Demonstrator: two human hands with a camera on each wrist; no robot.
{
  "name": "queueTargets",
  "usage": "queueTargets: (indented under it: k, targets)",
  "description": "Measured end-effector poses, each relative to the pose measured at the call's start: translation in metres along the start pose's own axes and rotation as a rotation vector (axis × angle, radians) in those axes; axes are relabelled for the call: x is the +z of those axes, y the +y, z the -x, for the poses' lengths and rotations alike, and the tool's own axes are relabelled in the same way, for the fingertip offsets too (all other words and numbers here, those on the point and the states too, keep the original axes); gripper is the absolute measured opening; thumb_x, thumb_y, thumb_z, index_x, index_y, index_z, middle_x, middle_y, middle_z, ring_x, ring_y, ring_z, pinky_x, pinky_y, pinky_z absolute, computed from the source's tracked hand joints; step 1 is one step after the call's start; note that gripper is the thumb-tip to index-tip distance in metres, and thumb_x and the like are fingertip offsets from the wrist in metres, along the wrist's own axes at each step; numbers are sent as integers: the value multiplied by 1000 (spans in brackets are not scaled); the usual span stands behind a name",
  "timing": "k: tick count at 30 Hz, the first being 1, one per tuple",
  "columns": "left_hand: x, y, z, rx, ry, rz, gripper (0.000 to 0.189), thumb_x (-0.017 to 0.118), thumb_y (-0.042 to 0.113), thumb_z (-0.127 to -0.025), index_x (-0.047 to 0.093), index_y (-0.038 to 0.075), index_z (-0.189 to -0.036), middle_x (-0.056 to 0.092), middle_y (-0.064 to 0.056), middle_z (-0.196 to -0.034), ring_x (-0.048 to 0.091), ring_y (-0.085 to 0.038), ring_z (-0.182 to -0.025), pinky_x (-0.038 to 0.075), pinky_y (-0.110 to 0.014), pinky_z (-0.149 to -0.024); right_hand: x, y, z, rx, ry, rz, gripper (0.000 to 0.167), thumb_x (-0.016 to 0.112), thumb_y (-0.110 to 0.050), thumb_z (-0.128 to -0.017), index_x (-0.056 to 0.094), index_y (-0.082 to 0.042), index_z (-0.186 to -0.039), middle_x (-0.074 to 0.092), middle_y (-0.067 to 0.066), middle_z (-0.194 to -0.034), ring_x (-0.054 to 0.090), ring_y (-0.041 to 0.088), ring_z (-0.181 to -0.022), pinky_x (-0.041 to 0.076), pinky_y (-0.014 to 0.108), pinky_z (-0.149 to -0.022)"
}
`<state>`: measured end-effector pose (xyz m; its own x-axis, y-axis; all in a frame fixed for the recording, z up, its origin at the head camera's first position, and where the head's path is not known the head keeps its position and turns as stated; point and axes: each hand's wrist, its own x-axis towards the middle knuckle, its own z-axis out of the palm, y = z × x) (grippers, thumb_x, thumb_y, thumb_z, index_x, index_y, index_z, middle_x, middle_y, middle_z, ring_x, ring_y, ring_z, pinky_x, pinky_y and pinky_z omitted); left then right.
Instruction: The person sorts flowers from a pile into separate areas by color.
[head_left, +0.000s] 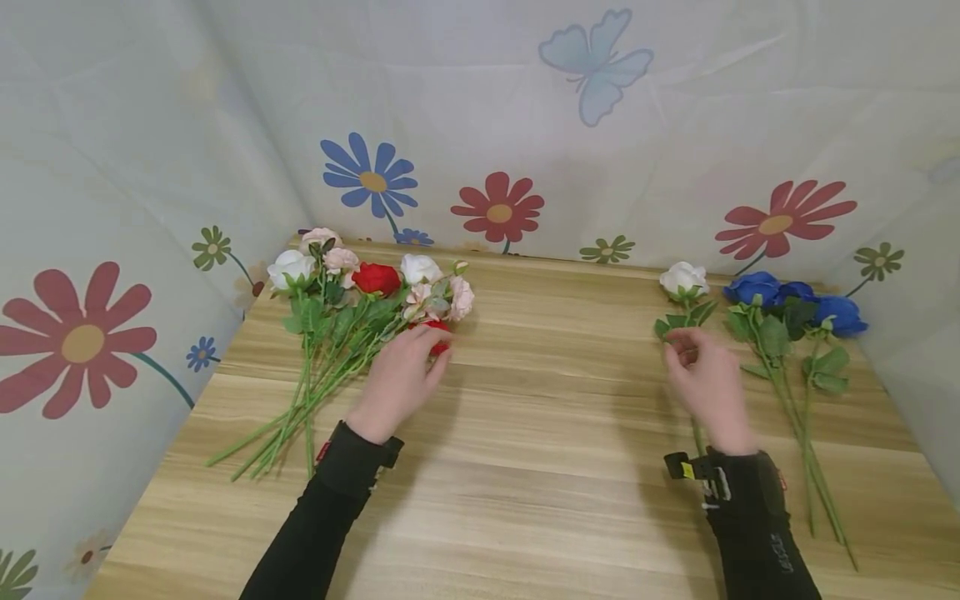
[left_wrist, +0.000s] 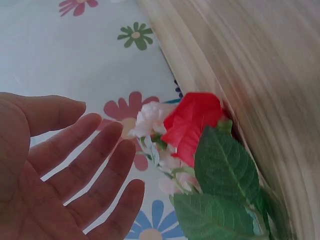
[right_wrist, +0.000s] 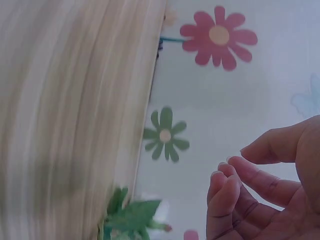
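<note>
My left hand [head_left: 405, 375] hovers at the near right side of a bunch of artificial flowers, partly covering a red rose [head_left: 437, 340]. In the left wrist view its fingers are spread and slightly bent, with nothing in them; that red rose [left_wrist: 192, 125] and its green leaves [left_wrist: 225, 165] are beside them. Over the stem of a single white rose [head_left: 683, 280] hangs my right hand [head_left: 708, 383], hiding part of that stem. The right wrist view shows its fingers loosely bent, thumb apart from the fingertips, holding nothing. Leaves [right_wrist: 131, 217] appear below left of it.
The left bunch also has white roses [head_left: 291, 268], another red rose [head_left: 377, 279] and pale pink flowers [head_left: 461, 298], stems crossing toward the front. Blue roses [head_left: 753, 288] lie at the right of the wooden table [head_left: 525, 433]. A flower-printed curtain [head_left: 465, 100] stands behind.
</note>
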<state>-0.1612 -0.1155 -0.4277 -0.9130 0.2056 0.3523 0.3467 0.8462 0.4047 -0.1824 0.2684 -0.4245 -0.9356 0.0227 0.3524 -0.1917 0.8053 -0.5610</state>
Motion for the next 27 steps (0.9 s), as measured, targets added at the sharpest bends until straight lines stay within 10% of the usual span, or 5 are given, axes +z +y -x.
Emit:
queueTargets:
  k: [27]
  targets:
    - [-34, -37, 7, -153, -93, -38, 26, 65, 15, -98, 70, 3, -120, 73, -16, -112, 71, -34, -97, 57, -47, -78, 58, -86, -7, -67, -212, -257, 21, 55, -11, -100, 68, -2, -114, 69, 16, -96, 65, 24, -84, 52, 24, -73]
